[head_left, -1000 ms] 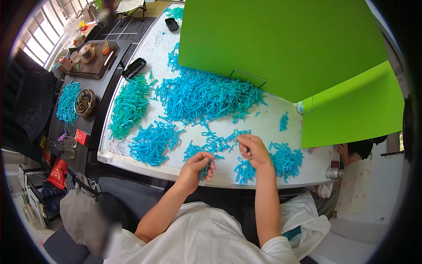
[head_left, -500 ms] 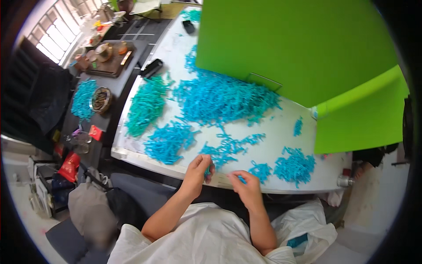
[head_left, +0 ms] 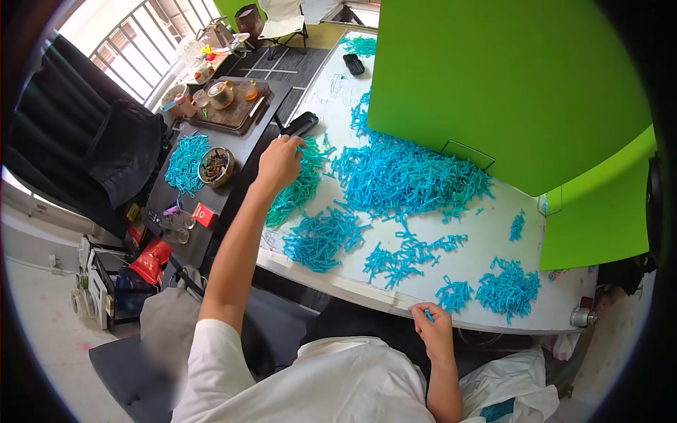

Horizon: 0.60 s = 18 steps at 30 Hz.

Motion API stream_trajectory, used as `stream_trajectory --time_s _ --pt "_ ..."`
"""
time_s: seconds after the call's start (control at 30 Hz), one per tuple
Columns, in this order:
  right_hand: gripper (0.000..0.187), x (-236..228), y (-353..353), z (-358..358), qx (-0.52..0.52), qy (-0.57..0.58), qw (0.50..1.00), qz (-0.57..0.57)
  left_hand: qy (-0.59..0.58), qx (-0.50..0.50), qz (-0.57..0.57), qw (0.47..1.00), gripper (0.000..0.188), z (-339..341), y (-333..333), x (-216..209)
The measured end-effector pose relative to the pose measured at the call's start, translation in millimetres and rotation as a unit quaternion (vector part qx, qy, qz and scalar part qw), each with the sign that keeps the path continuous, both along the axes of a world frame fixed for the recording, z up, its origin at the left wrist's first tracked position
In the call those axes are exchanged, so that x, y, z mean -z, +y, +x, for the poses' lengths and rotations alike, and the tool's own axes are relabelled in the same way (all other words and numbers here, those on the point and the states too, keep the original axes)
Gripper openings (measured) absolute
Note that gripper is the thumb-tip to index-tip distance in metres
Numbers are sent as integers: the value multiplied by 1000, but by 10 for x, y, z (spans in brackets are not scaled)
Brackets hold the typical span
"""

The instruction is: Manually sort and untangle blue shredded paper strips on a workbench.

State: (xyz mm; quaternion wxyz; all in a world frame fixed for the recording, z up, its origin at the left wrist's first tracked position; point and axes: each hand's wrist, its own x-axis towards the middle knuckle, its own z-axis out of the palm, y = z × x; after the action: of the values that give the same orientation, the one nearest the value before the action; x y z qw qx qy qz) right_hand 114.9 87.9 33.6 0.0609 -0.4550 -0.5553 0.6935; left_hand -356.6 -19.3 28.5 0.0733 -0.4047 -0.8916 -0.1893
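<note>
Your right hand (head_left: 434, 330) pinches a small blue piece (head_left: 429, 316) by the bench's (head_left: 486, 247) near edge, probably for fingertip control; your left hand (head_left: 280, 162), finger closure unclear, is at the green pile (head_left: 302, 185), left of the big blue pile (head_left: 412, 176), presumably separating colours.

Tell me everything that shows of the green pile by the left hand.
The green pile is a loose heap of many small, thin, plastic-looking strips, green to teal, lying jumbled at all angles. It rests along the left edge of the white table, near the black tray at its far end. The left hand covers part of it; whether the fingers touch it is unclear.
</note>
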Motion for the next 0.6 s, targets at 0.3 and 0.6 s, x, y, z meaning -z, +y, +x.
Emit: stream_trajectory --time_s 0.3,0.6 --pt "21 -77 3 57 64 68 984 -153 -80 72 -119 987 48 19 52 -359" --pt "34 74 79 -219 222 292 838 -404 -297 274 108 908 33 2457 72 -615"
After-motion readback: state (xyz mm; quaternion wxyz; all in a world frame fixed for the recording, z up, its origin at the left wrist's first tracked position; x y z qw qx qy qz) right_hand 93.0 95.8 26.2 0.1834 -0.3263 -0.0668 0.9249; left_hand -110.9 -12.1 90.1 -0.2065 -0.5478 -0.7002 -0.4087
